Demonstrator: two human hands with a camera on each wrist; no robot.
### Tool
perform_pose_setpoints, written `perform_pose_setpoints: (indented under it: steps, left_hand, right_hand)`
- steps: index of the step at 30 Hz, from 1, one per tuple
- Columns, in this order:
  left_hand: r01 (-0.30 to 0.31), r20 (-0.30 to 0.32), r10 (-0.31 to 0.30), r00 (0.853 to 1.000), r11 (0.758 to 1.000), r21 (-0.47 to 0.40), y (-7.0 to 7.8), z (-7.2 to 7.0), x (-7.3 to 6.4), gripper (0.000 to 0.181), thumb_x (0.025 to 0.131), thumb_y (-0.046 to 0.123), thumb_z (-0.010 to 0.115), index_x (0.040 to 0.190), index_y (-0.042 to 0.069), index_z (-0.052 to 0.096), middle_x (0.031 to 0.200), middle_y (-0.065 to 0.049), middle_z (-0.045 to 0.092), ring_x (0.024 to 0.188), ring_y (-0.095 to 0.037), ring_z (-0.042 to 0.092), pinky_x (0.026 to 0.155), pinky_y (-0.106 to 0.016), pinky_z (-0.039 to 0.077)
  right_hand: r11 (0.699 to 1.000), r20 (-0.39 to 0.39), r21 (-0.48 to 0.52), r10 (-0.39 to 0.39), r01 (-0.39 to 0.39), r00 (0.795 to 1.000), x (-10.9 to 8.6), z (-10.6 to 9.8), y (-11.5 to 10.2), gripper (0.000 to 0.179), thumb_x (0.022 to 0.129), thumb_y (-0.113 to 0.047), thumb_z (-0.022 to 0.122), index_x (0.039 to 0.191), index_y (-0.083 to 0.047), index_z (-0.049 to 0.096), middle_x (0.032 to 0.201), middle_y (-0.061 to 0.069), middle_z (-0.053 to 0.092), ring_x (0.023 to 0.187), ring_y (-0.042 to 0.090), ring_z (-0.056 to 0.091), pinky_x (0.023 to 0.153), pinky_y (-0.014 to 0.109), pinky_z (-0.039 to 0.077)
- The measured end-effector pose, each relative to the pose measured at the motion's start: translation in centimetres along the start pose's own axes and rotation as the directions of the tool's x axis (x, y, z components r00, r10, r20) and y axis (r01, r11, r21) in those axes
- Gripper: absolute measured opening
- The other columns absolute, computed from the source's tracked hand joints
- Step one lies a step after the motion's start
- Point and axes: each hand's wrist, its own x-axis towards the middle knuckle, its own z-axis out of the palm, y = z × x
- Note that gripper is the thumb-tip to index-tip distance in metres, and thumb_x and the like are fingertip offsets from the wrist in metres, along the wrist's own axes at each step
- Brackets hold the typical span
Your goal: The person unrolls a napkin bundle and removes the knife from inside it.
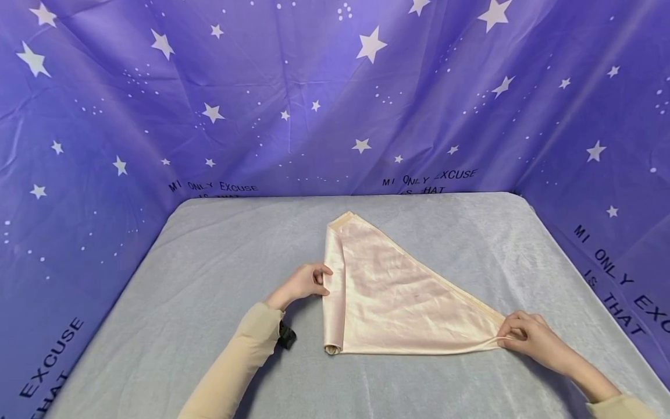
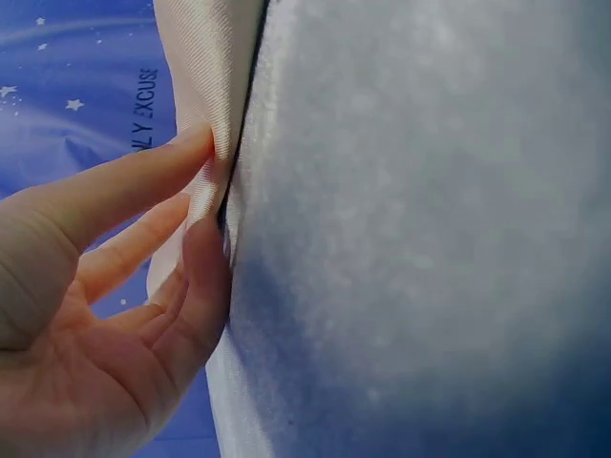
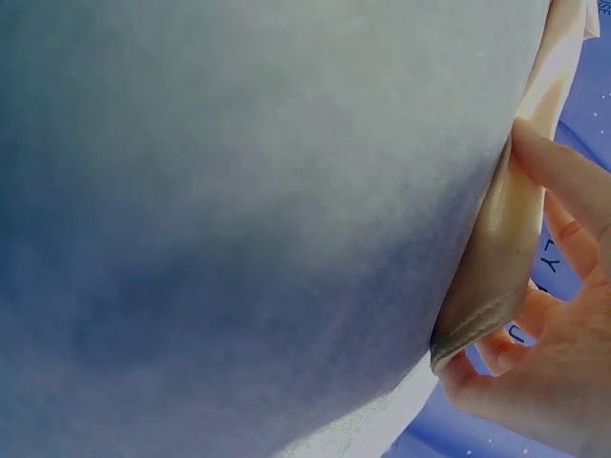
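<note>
Hands [image 1: 302,283] [image 1: 536,340] well apart, both pinching cloth [image 1: 403,297]

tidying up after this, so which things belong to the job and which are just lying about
Part of the job:
- pink satin cloth, partly rolled
- left hand, at the rolled edge
- right hand, pinching a corner

Just surroundings:
- grey table covering
- purple starry backdrop

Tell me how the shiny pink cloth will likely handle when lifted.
The cloth is probably floppy: it wrinkles and gathers at the right hand. Its sheen suggests it could be slippery. The rolled left edge might loosen, as no tie shows around it.
</note>
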Motion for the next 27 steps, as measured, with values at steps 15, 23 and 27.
perform_pose_setpoints:
  steps: [15,23,27]
  left_hand:
    - [-0.104,-0.088,0.116,0.989,0.986,0.128,1.6,1.0,-0.2,0.023,0.075,0.004,0.065,0.098,-0.001,0.062,0.067,-0.001,0.053,0.055,-0.005,0.043,0.051,-0.018,0.036]
    - [-0.107,-0.074,0.124,0.990,0.974,0.199,2.5,2.2,-0.3,0.023,0.076,0.006,0.066,0.098,0.000,0.062,0.067,-0.002,0.054,0.055,-0.006,0.045,0.052,-0.019,0.038]
    - [-0.113,-0.064,0.131,0.989,0.966,0.234,2.5,2.5,-0.3,0.022,0.077,0.008,0.065,0.097,0.001,0.062,0.069,-0.001,0.052,0.061,-0.008,0.044,0.056,-0.020,0.037]
  right_hand:
    - [1.000,0.004,0.003,0.018,-0.018,1.000,0.0,0.0,-0.2,0.029,0.061,-0.007,0.076,0.067,-0.026,0.056,0.076,-0.014,0.049,0.072,0.002,0.030,0.064,0.023,0.018]
    - [1.000,0.002,0.010,0.006,-0.006,1.000,0.0,0.0,-0.2,0.029,0.061,-0.006,0.075,0.068,-0.026,0.056,0.073,-0.014,0.047,0.068,0.004,0.028,0.062,0.023,0.017]
    - [1.000,-0.001,0.009,0.002,-0.002,1.000,0.0,0.0,-0.2,0.029,0.061,-0.006,0.075,0.068,-0.026,0.056,0.074,-0.014,0.047,0.069,0.003,0.028,0.063,0.023,0.017]
